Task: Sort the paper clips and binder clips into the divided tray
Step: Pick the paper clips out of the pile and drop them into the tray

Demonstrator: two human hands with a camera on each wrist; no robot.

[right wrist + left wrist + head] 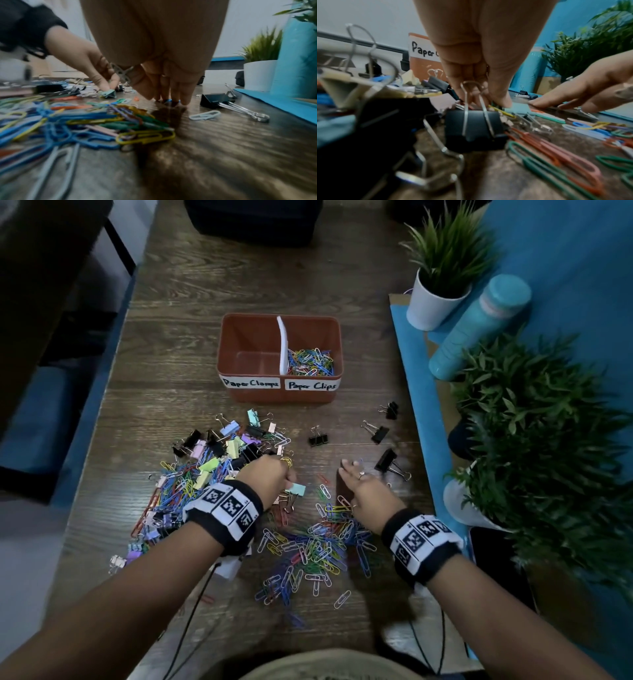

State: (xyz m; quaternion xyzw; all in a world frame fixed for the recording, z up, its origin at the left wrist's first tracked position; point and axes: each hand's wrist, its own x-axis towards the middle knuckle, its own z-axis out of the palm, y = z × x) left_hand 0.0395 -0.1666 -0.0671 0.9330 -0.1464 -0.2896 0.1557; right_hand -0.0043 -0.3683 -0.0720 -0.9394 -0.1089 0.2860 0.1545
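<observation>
The left hand (pixel 270 474) has its fingertips (pixel 502 102) bunched down onto a teal binder clip (pixel 297 490), thumb and fingers pinching it at the near edge of the mixed pile of clips (pixel 205 470); the wrist view is soft here, so the hold looks like a pinch rather than a full wrap. The right hand (pixel 363 487) is flat and relaxed, its straight fingers (pixel 169 93) pointing down with the tips on the wooden table (pixel 178 302), gripping nothing, a blue paper clip (pixel 169 100) just under them. Beside that hand lies a black binder clip (pixel 388 462), with three more black ones (pixel 378 433) scattered toward the tray. A loose spread of coloured paper clips (pixel 308 549) lies between the wrists. Farther out stands the divided tray (pixel 239 392), its right compartment labelled "Paper Clips" holding sorted paper clips (pixel 310 361), its left one labelled "Paper Clamps". At the right edge are potted plants (pixel 445 261) and a teal bottle (pixel 479 326)
</observation>
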